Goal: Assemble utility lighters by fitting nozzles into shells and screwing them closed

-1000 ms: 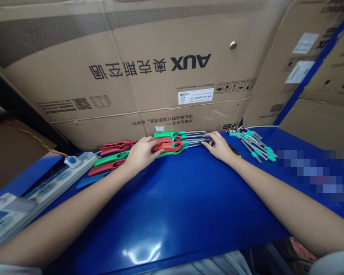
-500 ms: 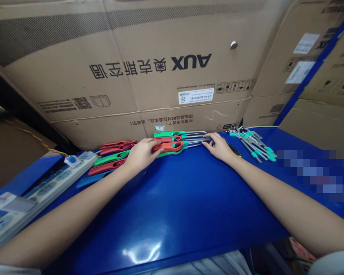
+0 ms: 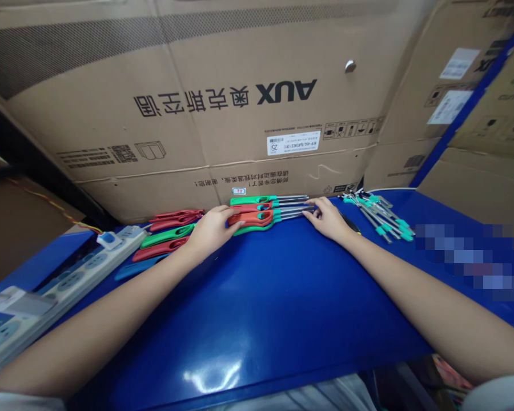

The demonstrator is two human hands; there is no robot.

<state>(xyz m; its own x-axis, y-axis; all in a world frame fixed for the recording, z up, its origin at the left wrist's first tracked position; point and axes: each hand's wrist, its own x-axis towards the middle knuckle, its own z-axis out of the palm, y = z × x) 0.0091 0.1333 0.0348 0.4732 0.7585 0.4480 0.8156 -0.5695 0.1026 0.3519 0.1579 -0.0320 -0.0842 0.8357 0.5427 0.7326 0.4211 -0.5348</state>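
The blue table (image 3: 257,319) looks smooth and glossy, throwing back a white glare near its front edge. The bundled lighters (image 3: 261,214) have matt plastic handles in red and green and thin, shiny metal tubes. The big box (image 3: 188,114) behind them is matt brown corrugated cardboard with a white paper label. The power strip (image 3: 64,279) is smooth pale plastic. The loose tubes (image 3: 379,217) are bright metal with green plastic ends

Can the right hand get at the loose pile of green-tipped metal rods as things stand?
Probably yes: the right hand rests beside the pile of green-tipped metal rods, with only bare blue tabletop between them.
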